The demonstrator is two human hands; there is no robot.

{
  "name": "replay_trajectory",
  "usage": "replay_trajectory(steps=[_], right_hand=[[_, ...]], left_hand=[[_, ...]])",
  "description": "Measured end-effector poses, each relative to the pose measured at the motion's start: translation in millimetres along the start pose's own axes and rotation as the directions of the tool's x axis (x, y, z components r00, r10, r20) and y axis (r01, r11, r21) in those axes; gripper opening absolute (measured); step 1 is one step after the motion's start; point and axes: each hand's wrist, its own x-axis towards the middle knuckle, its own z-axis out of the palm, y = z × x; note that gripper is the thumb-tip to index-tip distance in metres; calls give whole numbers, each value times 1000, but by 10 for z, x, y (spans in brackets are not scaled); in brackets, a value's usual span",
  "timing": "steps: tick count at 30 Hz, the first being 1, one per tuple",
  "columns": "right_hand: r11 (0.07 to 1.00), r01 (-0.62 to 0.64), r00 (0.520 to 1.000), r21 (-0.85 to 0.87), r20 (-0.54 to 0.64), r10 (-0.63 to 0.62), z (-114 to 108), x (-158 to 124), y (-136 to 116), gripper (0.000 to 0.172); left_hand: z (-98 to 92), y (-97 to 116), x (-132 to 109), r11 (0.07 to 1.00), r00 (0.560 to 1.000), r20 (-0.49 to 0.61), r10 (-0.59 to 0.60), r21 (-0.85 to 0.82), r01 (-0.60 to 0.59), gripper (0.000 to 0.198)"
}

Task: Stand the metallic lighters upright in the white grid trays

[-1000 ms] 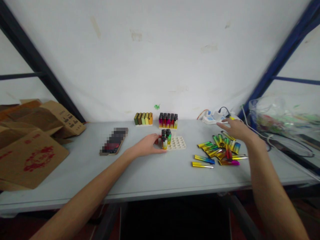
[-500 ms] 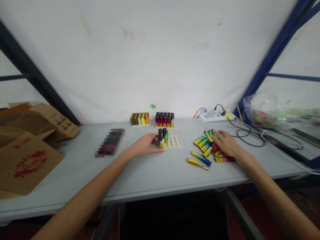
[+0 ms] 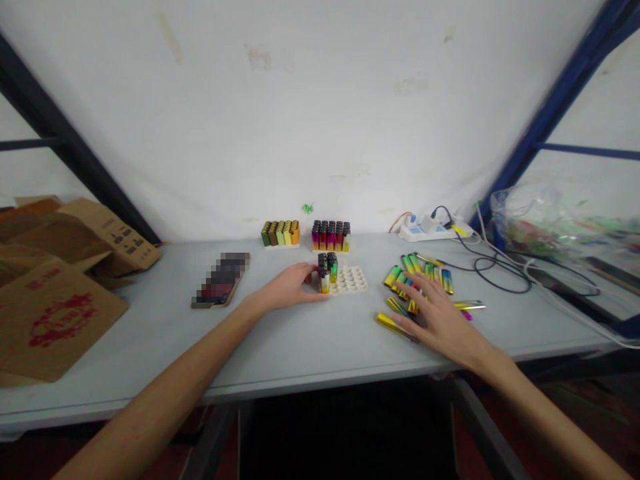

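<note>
My left hand [image 3: 294, 288] curves round the left end of a white tray [image 3: 356, 281] with round holes, thumb along its front side and fingers behind. Several lighters [image 3: 324, 275] with black tops stand upright at that end of the tray, beside my fingers. Over a loose pile of shiny lighters [image 3: 393, 275] in yellow, green, blue and red lies my right hand [image 3: 434, 313], palm down with its fingers spread. It covers part of the pile. One yellow lighter [image 3: 389, 323] lies under my right thumb, partly hidden.
Two full trays of lighters, one olive and yellow [image 3: 281, 233], one red and purple [image 3: 331, 236], stand near the wall. A phone [image 3: 220, 283] lies left. Cardboard boxes [image 3: 65, 320] fill the left end. A power strip [image 3: 425, 230], black cables [image 3: 493, 270] and plastic bags [image 3: 530, 207] are at right.
My right hand has moved left and nearer across the pile and spread its fingers. Lighters there have shifted about. My left hand stays at the tray.
</note>
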Motion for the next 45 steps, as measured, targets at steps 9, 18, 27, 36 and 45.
replay_trajectory(steps=[9, 18, 27, 36, 45], right_hand=[[986, 86, 995, -141, -47, -93, 213, 161, -174, 34], [992, 41, 990, -116, 140, -24, -18, 764, 182, 38], [993, 112, 891, -43, 446, -81, -43, 1112, 598, 59], [981, 191, 838, 43, 513, -185, -71, 1489, 580, 38], [991, -15, 782, 132, 620, -70, -87, 1565, 829, 41]], left_hand=[[0, 11, -1, 1000, 1000, 11, 2, 23, -2, 61], [21, -18, -4, 999, 1000, 10, -9, 43, 9, 64], [17, -3, -7, 1000, 1000, -14, -10, 7, 10, 64], [32, -12, -8, 999, 1000, -16, -22, 29, 23, 65], [32, -16, -5, 999, 1000, -5, -18, 28, 19, 66]])
